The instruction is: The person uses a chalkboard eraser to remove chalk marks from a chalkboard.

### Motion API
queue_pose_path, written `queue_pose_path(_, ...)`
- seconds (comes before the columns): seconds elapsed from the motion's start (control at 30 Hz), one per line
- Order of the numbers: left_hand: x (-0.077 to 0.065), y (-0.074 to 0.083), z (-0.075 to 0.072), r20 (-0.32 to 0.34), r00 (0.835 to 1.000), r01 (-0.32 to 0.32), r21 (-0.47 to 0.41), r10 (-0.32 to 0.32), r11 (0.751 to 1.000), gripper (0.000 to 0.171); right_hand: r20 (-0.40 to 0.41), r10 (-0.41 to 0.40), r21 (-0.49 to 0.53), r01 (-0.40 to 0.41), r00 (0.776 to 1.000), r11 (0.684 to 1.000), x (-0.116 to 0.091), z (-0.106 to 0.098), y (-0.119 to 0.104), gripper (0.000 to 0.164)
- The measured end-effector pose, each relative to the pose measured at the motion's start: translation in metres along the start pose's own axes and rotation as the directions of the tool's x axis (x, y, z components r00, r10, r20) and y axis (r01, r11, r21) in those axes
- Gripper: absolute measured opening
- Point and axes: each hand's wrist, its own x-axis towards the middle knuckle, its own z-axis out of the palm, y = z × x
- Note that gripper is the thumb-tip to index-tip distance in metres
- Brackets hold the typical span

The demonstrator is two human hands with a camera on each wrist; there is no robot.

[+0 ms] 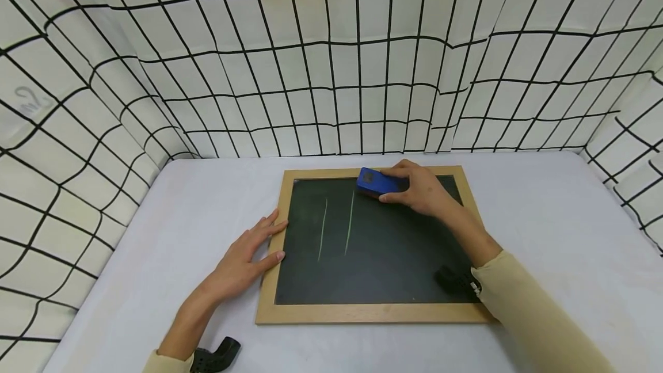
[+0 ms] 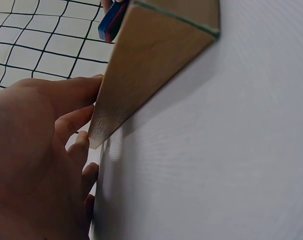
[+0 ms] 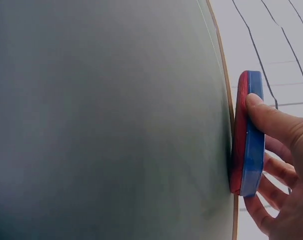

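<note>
A wood-framed chalkboard (image 1: 383, 258) lies on the white table, with two thin chalk lines (image 1: 349, 223) on its left half. My right hand (image 1: 419, 189) grips a blue chalkboard eraser (image 1: 378, 182) near the board's top edge, just right of the longer line. In the right wrist view the eraser (image 3: 251, 135) shows a red felt side facing the board, thumb on one side and fingers on the other. My left hand (image 1: 246, 258) has its fingers spread, the fingertips touching the left side of the frame. The left wrist view shows these fingers against the frame's wooden edge (image 2: 136, 65).
A white cloth (image 1: 207, 189) covers the table around the board. White walls with black netting (image 1: 331, 62) rise at the back and both sides. A black strap device (image 1: 217, 354) sits at the left wrist, and another (image 1: 456, 281) at the right wrist over the board.
</note>
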Motion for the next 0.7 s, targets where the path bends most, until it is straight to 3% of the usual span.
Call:
queue_pose_path(0.33,-0.002,0.001,-0.003,0.0,1.0,0.01,0.012,-0.01,1.0,0.062,0.015,-0.001,-0.041,0.002,1.0,0.999,0.013,0.017,-0.025,0.069)
queue_pose_path(0.7,-0.002,0.0,0.0,-0.006,1.0,0.016,0.014,-0.016,1.0,0.062,0.023,0.014,-0.066,-0.012,1.0,0.998,0.015,0.023,-0.037,0.067)
